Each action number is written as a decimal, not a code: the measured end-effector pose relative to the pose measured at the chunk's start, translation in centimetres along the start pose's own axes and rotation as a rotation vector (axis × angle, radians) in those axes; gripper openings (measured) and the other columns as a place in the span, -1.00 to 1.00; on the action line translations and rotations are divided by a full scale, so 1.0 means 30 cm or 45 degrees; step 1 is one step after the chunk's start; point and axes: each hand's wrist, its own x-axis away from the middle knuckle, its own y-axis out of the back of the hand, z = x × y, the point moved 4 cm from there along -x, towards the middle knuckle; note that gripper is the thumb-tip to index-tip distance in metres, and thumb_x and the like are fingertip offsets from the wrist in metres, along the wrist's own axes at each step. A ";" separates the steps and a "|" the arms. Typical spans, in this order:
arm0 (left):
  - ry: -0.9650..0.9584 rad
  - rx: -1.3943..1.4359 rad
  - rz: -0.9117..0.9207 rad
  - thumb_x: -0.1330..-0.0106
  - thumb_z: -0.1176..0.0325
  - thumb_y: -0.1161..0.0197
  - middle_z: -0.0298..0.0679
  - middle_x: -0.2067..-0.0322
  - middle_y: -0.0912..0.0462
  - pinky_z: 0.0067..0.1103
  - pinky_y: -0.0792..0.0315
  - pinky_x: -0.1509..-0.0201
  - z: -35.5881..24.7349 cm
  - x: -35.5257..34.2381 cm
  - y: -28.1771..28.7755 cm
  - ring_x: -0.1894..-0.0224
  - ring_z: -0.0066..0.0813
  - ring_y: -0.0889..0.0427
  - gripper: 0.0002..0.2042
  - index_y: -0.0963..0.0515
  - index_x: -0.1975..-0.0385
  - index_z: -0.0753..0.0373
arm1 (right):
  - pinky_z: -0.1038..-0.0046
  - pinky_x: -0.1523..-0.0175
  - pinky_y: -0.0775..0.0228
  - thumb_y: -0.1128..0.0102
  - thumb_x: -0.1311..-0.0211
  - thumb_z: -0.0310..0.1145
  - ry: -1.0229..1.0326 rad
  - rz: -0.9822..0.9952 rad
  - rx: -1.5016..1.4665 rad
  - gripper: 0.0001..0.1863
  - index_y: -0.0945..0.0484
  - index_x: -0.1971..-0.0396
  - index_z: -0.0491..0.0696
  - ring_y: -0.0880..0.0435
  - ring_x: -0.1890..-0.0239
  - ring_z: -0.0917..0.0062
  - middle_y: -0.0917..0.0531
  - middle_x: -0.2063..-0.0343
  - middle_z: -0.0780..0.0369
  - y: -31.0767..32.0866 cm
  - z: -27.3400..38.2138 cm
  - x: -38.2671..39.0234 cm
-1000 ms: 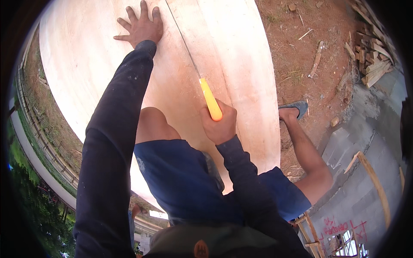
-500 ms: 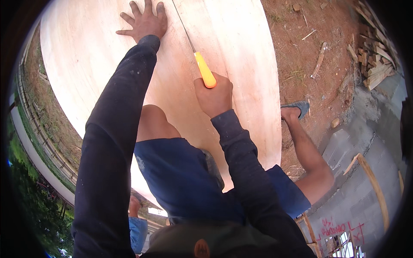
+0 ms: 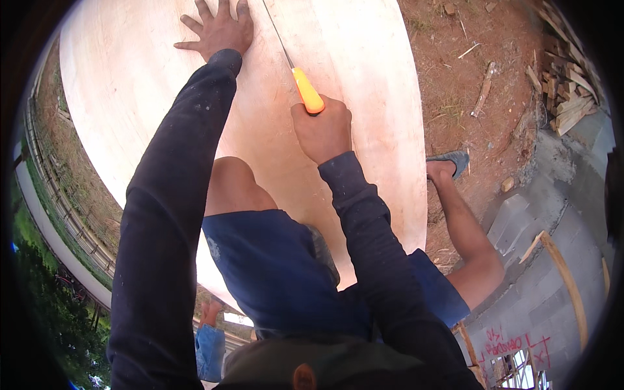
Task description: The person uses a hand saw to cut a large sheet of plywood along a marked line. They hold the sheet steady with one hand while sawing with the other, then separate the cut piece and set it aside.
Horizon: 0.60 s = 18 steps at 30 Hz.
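Observation:
My left hand (image 3: 218, 34) rests spread and open on a large pale plywood sheet (image 3: 130, 110), beside the upper part of a thin blade (image 3: 278, 36). My right hand (image 3: 323, 130) is closed round the yellow handle (image 3: 307, 90) of this handsaw-like tool, whose blade lies edge-on along a straight line in the wood and runs up to the top of the view. My bent bare knee (image 3: 231, 182) is on the sheet, and my other foot, in a grey sandal (image 3: 458, 162), is on the dirt at the right.
Reddish dirt (image 3: 468, 78) with wood scraps borders the sheet. A pile of offcuts (image 3: 565, 94) lies upper right, near grey blockwork (image 3: 539, 292) with a leaning timber strip (image 3: 569, 279). Another person's bare lower leg and blue clothing (image 3: 209, 344) show at the bottom. Greenery is at the left.
My right hand and the yellow handle have moved forward, up the view along the line. My left hand has shifted slightly forward and right. The other person's leg has come further into view.

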 end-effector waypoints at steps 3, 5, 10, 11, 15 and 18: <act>0.011 0.042 -0.015 -0.52 -0.12 0.22 -0.15 -0.55 0.19 0.38 0.32 -0.40 0.057 0.006 -0.031 -0.56 0.12 0.33 -0.38 0.02 -0.53 -0.12 | 0.31 0.49 -0.34 -0.24 -0.13 -0.42 0.015 0.030 -0.116 -0.78 -0.49 0.57 -0.26 -0.52 0.69 0.24 -0.51 0.71 0.00 0.050 -0.115 0.195; 0.041 0.049 -0.022 -0.52 -0.13 0.23 -0.16 -0.55 0.18 0.37 0.33 -0.40 0.081 -0.006 -0.038 -0.56 0.12 0.34 -0.38 0.02 -0.53 -0.13 | 0.41 0.48 -0.41 -0.26 -0.10 -0.50 -0.080 0.089 -0.120 -0.90 -0.57 0.49 -0.23 -0.60 0.68 0.37 -0.54 0.70 0.06 0.185 -0.154 0.483; 0.037 0.010 -0.047 -0.52 -0.13 0.22 -0.16 -0.55 0.19 0.38 0.33 -0.40 0.074 -0.011 -0.039 -0.56 0.13 0.33 -0.38 0.03 -0.53 -0.13 | 0.48 0.53 -0.32 -0.18 -0.08 -0.61 0.064 0.151 0.125 -0.97 -0.56 0.51 -0.26 -0.49 0.72 0.60 -0.49 0.76 0.21 0.369 -0.164 0.818; 0.027 -0.005 -0.061 -0.52 -0.13 0.22 -0.16 -0.55 0.19 0.38 0.33 -0.40 0.066 -0.010 -0.043 -0.56 0.13 0.33 -0.38 0.03 -0.53 -0.14 | 0.45 0.51 -0.39 -0.22 -0.05 -0.59 0.014 0.126 0.063 -0.97 -0.56 0.52 -0.24 -0.56 0.70 0.47 -0.51 0.74 0.15 0.336 -0.158 0.760; 0.028 -0.013 -0.035 -0.52 -0.13 0.22 -0.16 -0.55 0.19 0.38 0.31 -0.39 0.049 -0.013 -0.021 -0.56 0.14 0.31 -0.38 0.04 -0.53 -0.14 | 0.35 0.51 -0.31 -0.24 -0.11 -0.45 0.040 0.035 -0.148 -0.81 -0.48 0.56 -0.25 -0.47 0.72 0.31 -0.49 0.72 0.02 0.047 -0.132 0.207; 0.007 0.000 0.004 -0.52 -0.13 0.23 -0.16 -0.55 0.18 0.39 0.31 -0.39 0.012 0.016 -0.015 -0.56 0.14 0.31 -0.38 0.04 -0.53 -0.14 | 0.45 0.53 -0.23 -0.22 -0.15 -0.49 0.090 -0.013 -0.101 -0.82 -0.48 0.59 -0.23 -0.31 0.66 0.65 -0.41 0.76 0.19 0.015 -0.093 0.123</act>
